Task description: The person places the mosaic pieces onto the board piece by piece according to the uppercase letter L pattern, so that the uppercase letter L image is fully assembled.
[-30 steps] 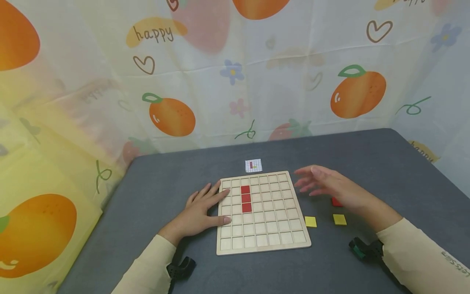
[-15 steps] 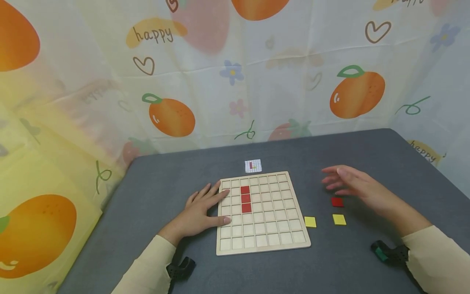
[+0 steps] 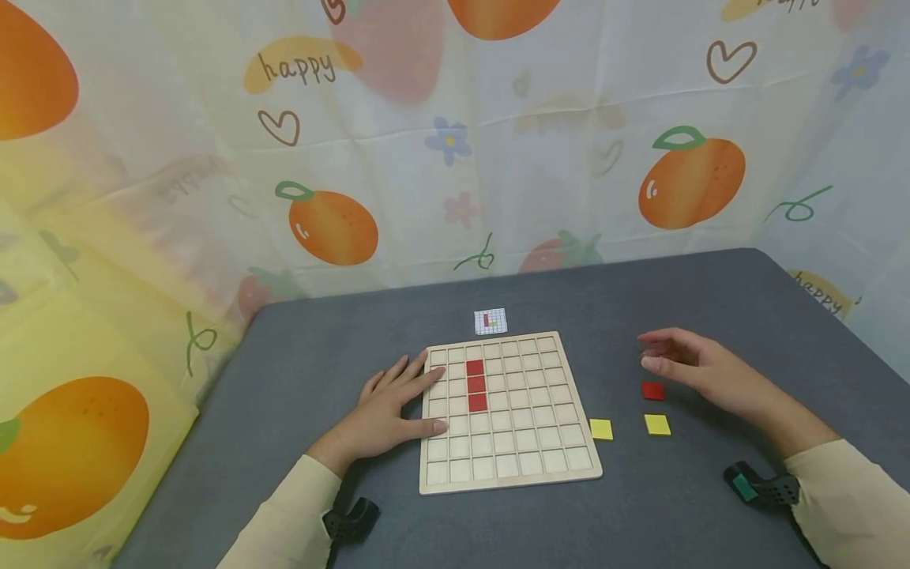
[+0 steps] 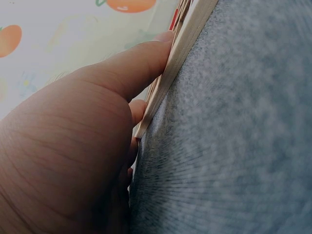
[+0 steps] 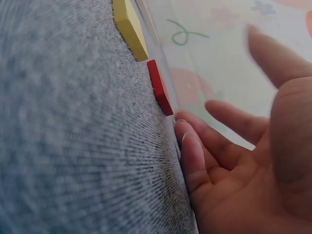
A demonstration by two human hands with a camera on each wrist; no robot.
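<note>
A wooden grid board (image 3: 526,419) lies on the table with three red square tiles (image 3: 476,384) set in a column of its cells. My left hand (image 3: 387,411) rests spread on the board's left edge, thumb and index finger over the rim. Loosely bent and holding nothing, my right hand (image 3: 700,371) hovers at the right, just behind a loose red tile (image 3: 652,391). A yellow tile (image 3: 657,425) lies in front of that red one. Another yellow tile (image 3: 600,429) sits right at the board's right edge. In the right wrist view, the fingertips are close to the red tile (image 5: 159,87).
Behind the board lies a small card (image 3: 490,321) printed with a grid and coloured cells. The grey table (image 3: 355,332) ends at the back against a fruit-patterned curtain (image 3: 405,205). Both wrists wear black cameras.
The right hand has moved rightward away from the board, uncovering the loose red tile, and has turned and dipped slightly toward it. The left hand and board have stayed put.
</note>
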